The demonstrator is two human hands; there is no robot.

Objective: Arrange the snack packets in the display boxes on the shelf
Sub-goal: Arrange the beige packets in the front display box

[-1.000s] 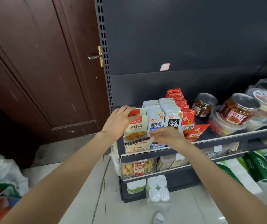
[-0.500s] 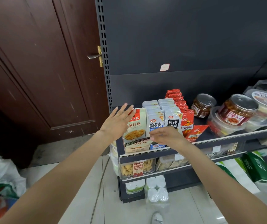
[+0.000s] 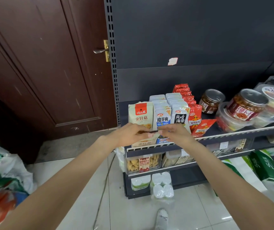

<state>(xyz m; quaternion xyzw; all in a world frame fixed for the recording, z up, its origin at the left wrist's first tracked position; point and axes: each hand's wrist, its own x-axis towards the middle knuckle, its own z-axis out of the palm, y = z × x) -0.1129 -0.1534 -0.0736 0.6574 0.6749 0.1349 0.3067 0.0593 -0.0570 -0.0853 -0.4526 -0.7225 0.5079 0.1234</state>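
Left hand [image 3: 129,134] now down beside right hand [image 3: 174,132], both pinching dark strip [image 3: 152,131] before cream packet [image 3: 141,113].

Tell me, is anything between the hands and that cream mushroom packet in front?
Nothing visible. The left hand and right hand meet right at the cream packet, pinching something dark there.

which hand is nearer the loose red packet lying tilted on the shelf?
Right. The right hand sits just left of the tilted red packet, in front of the blue-white packets. The left hand is farther left, in front of the beige mushroom packets.
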